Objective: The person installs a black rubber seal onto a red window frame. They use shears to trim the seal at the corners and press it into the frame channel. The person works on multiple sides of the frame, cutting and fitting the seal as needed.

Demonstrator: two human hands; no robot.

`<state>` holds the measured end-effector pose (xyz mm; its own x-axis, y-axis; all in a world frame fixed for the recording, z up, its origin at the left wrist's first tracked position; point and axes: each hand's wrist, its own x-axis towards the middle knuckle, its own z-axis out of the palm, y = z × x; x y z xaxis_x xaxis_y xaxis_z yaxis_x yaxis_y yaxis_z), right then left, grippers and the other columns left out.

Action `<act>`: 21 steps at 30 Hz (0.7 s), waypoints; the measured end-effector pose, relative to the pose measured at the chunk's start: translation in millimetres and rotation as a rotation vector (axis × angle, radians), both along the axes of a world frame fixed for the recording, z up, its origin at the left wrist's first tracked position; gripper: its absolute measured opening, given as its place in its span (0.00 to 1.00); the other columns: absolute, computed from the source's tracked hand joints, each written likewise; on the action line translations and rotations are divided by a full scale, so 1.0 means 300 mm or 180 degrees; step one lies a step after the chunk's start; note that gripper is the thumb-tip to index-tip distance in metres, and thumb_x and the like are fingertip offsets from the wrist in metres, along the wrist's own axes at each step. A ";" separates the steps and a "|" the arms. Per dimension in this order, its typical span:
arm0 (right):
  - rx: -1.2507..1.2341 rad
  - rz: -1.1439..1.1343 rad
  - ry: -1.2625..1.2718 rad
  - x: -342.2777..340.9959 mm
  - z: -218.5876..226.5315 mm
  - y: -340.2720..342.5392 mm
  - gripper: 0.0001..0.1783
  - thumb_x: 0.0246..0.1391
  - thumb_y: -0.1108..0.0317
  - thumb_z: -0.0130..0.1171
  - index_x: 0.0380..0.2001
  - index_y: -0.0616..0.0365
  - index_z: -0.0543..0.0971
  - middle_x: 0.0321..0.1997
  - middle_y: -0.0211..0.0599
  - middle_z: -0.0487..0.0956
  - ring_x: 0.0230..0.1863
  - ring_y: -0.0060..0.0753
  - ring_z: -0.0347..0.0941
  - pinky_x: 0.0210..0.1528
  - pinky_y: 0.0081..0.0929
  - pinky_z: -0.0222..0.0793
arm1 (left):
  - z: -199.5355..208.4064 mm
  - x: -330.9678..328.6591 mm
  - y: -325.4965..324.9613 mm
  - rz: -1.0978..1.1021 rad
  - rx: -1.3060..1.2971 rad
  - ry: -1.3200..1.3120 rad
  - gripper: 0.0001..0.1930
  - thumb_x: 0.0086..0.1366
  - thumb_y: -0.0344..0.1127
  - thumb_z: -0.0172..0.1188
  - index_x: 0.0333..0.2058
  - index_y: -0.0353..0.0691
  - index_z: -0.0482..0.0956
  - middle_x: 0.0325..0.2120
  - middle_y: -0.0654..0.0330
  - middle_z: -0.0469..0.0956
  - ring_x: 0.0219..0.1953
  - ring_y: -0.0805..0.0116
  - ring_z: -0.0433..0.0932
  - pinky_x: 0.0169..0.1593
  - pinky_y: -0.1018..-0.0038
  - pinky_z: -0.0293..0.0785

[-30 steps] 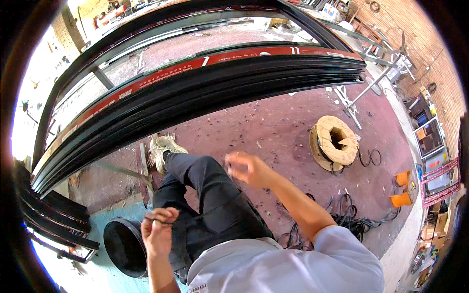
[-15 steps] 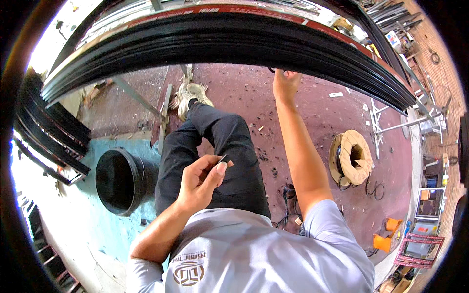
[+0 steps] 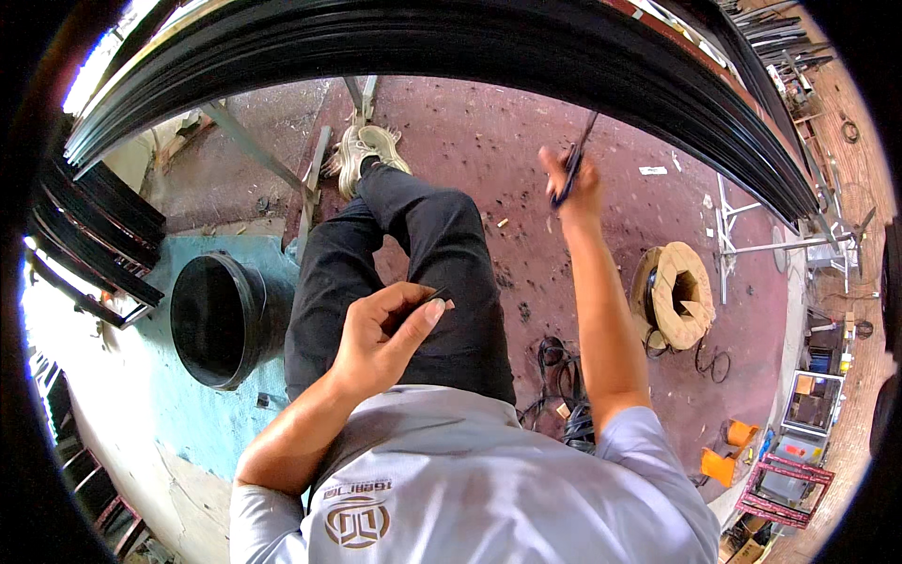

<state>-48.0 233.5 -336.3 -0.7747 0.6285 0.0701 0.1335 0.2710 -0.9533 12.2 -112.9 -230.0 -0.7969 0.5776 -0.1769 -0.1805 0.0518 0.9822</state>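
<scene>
L hand [image 3: 381, 338] clamps small dk strip [image 3: 437, 294] btwn thumb + finger, over blk trousers [image 3: 442, 235]; R hand [image 3: 579, 193] grips scissors [image 3: 574, 164] (bit blurred), fingers wrapped. Grey tee [image 3: 526, 489]: brown logo [image 3: 357, 523] w/ lettering [image 3: 357, 489].

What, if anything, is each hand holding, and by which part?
The right hand holds dark scissors by the handles, blades pointing away. The left hand pinches a small dark piece between thumb and forefinger; which part cannot be told.

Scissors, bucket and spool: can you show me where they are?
Scissors [image 3: 580, 149], head view: on the blades.
Bucket [image 3: 270, 315], head view: on its outer wall.
Spool [image 3: 665, 303], head view: on its round face.
</scene>
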 end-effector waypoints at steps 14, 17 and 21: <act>-0.1356 0.2644 -0.1336 0.656 0.266 -0.284 0.42 0.50 0.21 0.58 0.33 0.56 0.72 0.26 0.21 0.67 0.27 0.18 0.61 0.28 0.22 0.58 | 0.032 -0.125 0.025 -0.0842 -0.0260 -0.0258 0.12 0.69 0.35 0.66 0.40 0.28 0.83 0.29 0.68 0.80 0.32 0.84 0.72 0.35 0.82 0.70; -0.1229 0.2877 -0.1189 0.679 0.278 -0.298 0.38 0.55 0.27 0.60 0.31 0.58 0.72 0.23 0.24 0.67 0.26 0.20 0.61 0.26 0.26 0.60 | 0.046 -0.137 0.042 -0.1055 -0.0290 -0.0265 0.12 0.68 0.34 0.66 0.40 0.28 0.83 0.30 0.68 0.80 0.32 0.84 0.73 0.36 0.82 0.71; -0.1203 0.2921 -0.1472 0.665 0.352 -0.304 0.39 0.56 0.27 0.59 0.30 0.59 0.72 0.21 0.28 0.66 0.25 0.22 0.62 0.26 0.28 0.60 | 0.047 -0.133 0.044 -0.1099 -0.0264 -0.0323 0.11 0.68 0.32 0.65 0.39 0.28 0.83 0.30 0.67 0.81 0.32 0.84 0.74 0.36 0.82 0.71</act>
<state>151.4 142.3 -230.8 -0.8608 -0.2815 -0.4239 0.3967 0.1506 -0.9055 -27.6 -99.7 -215.8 -0.5335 0.7899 -0.3024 -0.2347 0.2052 0.9502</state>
